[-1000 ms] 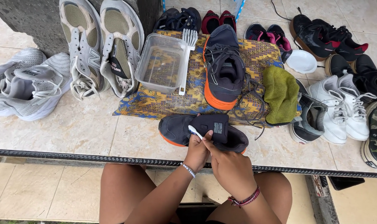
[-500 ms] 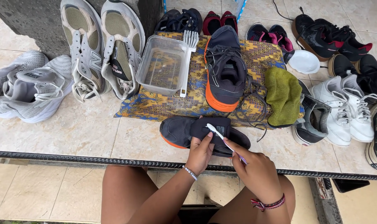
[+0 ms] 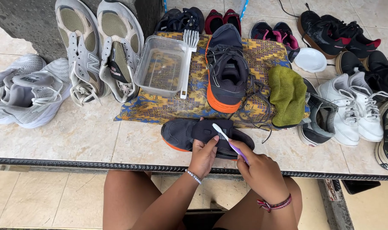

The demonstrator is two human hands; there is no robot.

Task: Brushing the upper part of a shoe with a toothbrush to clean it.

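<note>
A dark navy shoe with an orange sole [image 3: 181, 134] lies on its side near the front edge of the tiled ledge. My left hand [image 3: 204, 155] grips a dark insole [image 3: 217, 133] held against it. My right hand [image 3: 262, 172] holds a purple-handled toothbrush [image 3: 226, 138], its white head resting on the insole. The matching navy and orange shoe [image 3: 225, 70] stands upright on a patterned cloth [image 3: 160, 108] behind.
A clear plastic tub of water [image 3: 162, 64] and a white scrub brush [image 3: 189, 55] sit on the cloth, a green rag [image 3: 288, 93] at its right. Grey sneakers [image 3: 27, 91] lie at left, white sneakers [image 3: 351, 108] at right, dark pairs along the back.
My right hand has pulled back and to the right, and the toothbrush head now lies on the insole. The left hand keeps its hold.
</note>
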